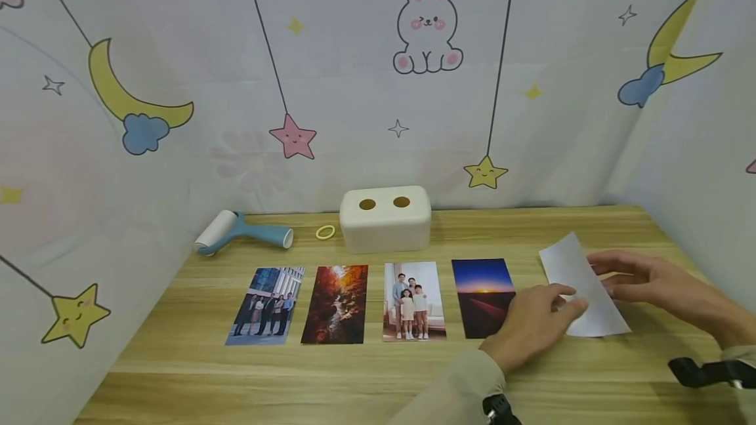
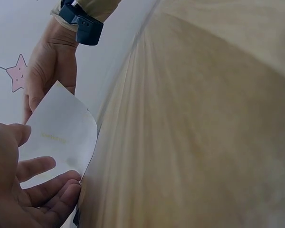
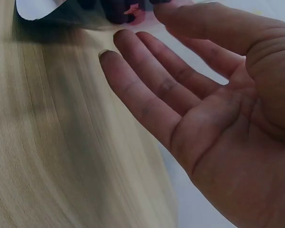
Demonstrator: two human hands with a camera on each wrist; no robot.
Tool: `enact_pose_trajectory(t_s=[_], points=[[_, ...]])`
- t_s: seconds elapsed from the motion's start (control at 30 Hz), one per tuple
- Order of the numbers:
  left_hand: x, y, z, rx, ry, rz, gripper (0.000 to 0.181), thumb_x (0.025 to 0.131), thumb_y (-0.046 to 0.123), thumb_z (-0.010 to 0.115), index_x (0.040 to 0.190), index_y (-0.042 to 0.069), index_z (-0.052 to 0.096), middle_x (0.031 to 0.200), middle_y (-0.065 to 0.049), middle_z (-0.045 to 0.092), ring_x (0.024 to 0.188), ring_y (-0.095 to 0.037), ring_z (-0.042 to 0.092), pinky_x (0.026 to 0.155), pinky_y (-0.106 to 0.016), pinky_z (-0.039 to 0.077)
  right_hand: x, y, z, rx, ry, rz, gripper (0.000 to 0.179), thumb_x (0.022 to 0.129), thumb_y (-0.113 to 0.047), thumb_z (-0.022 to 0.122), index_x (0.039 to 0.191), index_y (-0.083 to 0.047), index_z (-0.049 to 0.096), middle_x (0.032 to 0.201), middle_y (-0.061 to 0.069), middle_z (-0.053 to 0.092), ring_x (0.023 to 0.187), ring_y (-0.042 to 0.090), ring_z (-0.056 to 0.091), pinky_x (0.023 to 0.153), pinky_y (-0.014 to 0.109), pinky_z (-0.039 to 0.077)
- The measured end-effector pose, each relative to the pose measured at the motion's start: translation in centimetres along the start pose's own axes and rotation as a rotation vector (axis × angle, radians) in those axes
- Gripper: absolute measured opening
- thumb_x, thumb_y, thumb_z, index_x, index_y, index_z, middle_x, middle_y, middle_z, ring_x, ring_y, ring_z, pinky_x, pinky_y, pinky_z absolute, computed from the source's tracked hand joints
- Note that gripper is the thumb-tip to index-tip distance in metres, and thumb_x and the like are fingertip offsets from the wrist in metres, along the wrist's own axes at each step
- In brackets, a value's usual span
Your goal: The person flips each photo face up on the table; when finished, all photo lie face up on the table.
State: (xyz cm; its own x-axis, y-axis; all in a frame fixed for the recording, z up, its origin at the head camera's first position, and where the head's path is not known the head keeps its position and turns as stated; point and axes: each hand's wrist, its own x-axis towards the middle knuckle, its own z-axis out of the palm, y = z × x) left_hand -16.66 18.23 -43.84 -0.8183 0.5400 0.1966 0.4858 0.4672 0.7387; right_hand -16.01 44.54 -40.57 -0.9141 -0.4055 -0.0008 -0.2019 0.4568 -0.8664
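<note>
A photo print (image 1: pixel 581 287) stands tilted and bowed above the right part of the table, its white back toward the head camera. My right hand (image 1: pixel 650 281) holds its right edge at the thumb and forefinger, while the other fingers extend loosely in the right wrist view. The printed side (image 3: pixel 123 12) shows there at the top. My left hand (image 1: pixel 534 323) is at the lower left of the print, with relaxed fingers (image 2: pixel 61 187) touching near its edge in the left wrist view. A sunset photo (image 1: pixel 481 294) lies flat just left of that hand, partly covered by it.
Left of the sunset photo lie a family photo (image 1: pixel 415 300), an autumn stream photo (image 1: pixel 335 307) and a group photo (image 1: pixel 266 307), in a row. Behind them are a white box with two holes (image 1: pixel 386 228), a yellow ring (image 1: pixel 325 233) and a blue-handled lint roller (image 1: pixel 242 231).
</note>
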Motion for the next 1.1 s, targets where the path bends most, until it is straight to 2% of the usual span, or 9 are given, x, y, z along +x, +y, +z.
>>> enact_pose_trajectory(t_s=[0.13, 0.27, 0.53, 0.77, 0.93, 1.0, 1.1], points=[[-0.1, 0.0, 0.0, -0.046, 0.009, -0.019, 0.041, 0.108, 0.050, 0.054, 0.131, 0.022, 0.076, 0.110, 0.016, 0.076, 0.094, 0.013, 0.064, 0.080, -0.004, 0.040, 0.4, 0.1, 0.2, 0.067, -0.077, -0.045, 0.050, 0.106, 0.005, 0.056, 0.155, -0.001, 0.048, 0.140, -0.018, 0.062, 0.119, 0.009, 0.067, 0.086, 0.033, 0.060], [-0.2, 0.0, 0.0, -0.086, 0.030, -0.032, 0.041, 0.108, 0.052, 0.054, 0.130, 0.024, 0.076, 0.112, 0.017, 0.075, 0.095, 0.011, 0.064, 0.079, -0.005, 0.041, 0.6, 0.1, 0.5, 0.103, -0.128, -0.034, 0.051, 0.106, 0.005, 0.056, 0.156, -0.004, 0.049, 0.142, -0.019, 0.061, 0.121, 0.006, 0.065, 0.088, 0.032, 0.059], [0.0, 0.4, -0.2, -0.230, 0.067, -0.147, 0.038, 0.106, 0.053, 0.057, 0.124, 0.026, 0.078, 0.098, 0.014, 0.075, 0.092, 0.004, 0.065, 0.074, -0.016, 0.048, 0.9, -0.6, 1.0, 0.061, -0.136, -0.011, 0.051, 0.107, 0.001, 0.059, 0.156, 0.000, 0.046, 0.140, -0.012, 0.063, 0.120, 0.011, 0.067, 0.089, 0.034, 0.060], [0.1, 0.4, -0.5, -0.342, 0.111, -0.197, 0.032, 0.103, 0.049, 0.063, 0.114, 0.024, 0.080, 0.091, 0.015, 0.075, 0.087, 0.004, 0.064, 0.071, -0.017, 0.048, 1.2, -1.4, 1.5, 0.024, -0.120, 0.022, 0.051, 0.105, -0.004, 0.063, 0.154, -0.003, 0.049, 0.137, -0.002, 0.064, 0.116, 0.018, 0.068, 0.088, 0.035, 0.059], [0.2, 0.6, -0.5, -0.502, 0.164, -0.215, 0.017, 0.099, 0.032, 0.070, 0.107, 0.021, 0.081, 0.084, 0.016, 0.075, 0.077, 0.004, 0.064, 0.066, -0.016, 0.047, 1.3, -1.2, 1.5, 0.057, -0.097, 0.059, 0.043, 0.108, -0.007, 0.059, 0.150, -0.004, 0.052, 0.133, 0.004, 0.066, 0.115, 0.018, 0.068, 0.088, 0.037, 0.060], [0.1, 0.8, -0.6, -0.606, 0.175, -0.222, 0.014, 0.098, 0.024, 0.071, 0.106, 0.018, 0.081, 0.082, 0.013, 0.076, 0.074, 0.001, 0.068, 0.065, -0.017, 0.051, 1.3, -0.9, 1.4, 0.081, -0.090, 0.064, 0.040, 0.110, -0.007, 0.055, 0.149, -0.001, 0.051, 0.132, 0.004, 0.067, 0.114, 0.018, 0.069, 0.089, 0.038, 0.060], [0.1, 1.3, -0.7, -0.814, 0.186, -0.220, 0.012, 0.098, 0.012, 0.071, 0.104, 0.009, 0.081, 0.081, 0.004, 0.078, 0.069, -0.008, 0.072, 0.062, -0.022, 0.057, 1.4, -0.6, 1.4, 0.084, -0.066, 0.079, 0.039, 0.112, -0.009, 0.051, 0.149, 0.002, 0.049, 0.133, 0.002, 0.068, 0.114, 0.017, 0.069, 0.089, 0.037, 0.060]])
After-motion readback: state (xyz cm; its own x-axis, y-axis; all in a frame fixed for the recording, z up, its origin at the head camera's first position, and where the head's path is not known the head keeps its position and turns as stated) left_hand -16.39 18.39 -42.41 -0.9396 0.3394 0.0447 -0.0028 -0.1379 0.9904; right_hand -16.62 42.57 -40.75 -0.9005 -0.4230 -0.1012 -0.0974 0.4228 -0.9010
